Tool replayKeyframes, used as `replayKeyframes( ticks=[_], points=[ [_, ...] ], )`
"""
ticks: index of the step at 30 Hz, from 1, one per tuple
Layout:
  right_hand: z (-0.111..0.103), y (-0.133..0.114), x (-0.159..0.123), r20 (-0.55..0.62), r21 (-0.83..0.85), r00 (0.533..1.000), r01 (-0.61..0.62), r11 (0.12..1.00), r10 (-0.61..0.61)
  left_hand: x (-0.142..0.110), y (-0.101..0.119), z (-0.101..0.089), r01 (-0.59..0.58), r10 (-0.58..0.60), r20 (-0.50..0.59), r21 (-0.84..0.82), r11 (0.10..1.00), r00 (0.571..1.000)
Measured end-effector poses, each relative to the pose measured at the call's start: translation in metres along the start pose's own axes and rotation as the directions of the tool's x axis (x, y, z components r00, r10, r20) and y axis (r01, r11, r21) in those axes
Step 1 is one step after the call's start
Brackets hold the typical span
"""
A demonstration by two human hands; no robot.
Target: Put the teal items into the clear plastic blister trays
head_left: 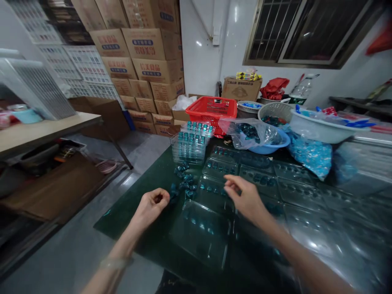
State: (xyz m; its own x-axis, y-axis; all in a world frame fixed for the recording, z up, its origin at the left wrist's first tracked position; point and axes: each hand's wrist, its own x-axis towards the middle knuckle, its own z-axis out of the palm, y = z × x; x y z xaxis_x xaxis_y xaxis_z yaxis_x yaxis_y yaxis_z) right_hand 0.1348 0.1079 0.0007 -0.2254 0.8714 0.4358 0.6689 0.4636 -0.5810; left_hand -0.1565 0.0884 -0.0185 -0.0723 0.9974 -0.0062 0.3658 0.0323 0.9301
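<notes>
Left hand [151,206] and right hand [245,198], fingers curled, hold unclear, over a green mat [125,216], cartons [143,53] beyond.

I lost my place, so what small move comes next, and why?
Probably pick a teal piece from the loose pile with your left hand and set it into the clear blister tray: the pile lies right by that hand, and the tray's pockets look unfilled, though glare blurs them.

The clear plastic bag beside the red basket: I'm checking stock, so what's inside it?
The clear plastic bag holds small dark teal pieces, blurred by the film. It overlaps a light blue bowl, hiding much of the bowl's inside.
</notes>
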Motion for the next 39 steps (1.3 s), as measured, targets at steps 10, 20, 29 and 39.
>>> replayKeyframes(
  ticks=[10, 20, 29, 39],
  points=[
    [0.054, -0.098, -0.002, 0.185, 0.500, 0.980, -0.030, 0.865, -0.073, -0.030, 0.030, 0.020, 0.180, -0.134, 0.121, -0.605, 0.776, 0.984],
    [0.037, -0.075, -0.018, 0.292, 0.769, 0.932, -0.363, 0.527, 0.215, -0.045, 0.054, 0.060, -0.082, 0.108, 0.048, -0.380, 0.921, 0.993],
    [0.012, -0.060, -0.027, -0.039, 0.522, 0.997, -0.035, 0.853, 0.064, -0.026, 0.065, 0.083, 0.335, -0.155, 0.335, -0.593, 0.732, 0.930],
    [-0.012, -0.027, -0.023, -0.201, 0.327, 0.979, 0.039, 0.944, 0.029, -0.013, 0.095, 0.131, 0.536, -0.196, 0.513, -0.688, 0.489, 0.836]
  ],
)
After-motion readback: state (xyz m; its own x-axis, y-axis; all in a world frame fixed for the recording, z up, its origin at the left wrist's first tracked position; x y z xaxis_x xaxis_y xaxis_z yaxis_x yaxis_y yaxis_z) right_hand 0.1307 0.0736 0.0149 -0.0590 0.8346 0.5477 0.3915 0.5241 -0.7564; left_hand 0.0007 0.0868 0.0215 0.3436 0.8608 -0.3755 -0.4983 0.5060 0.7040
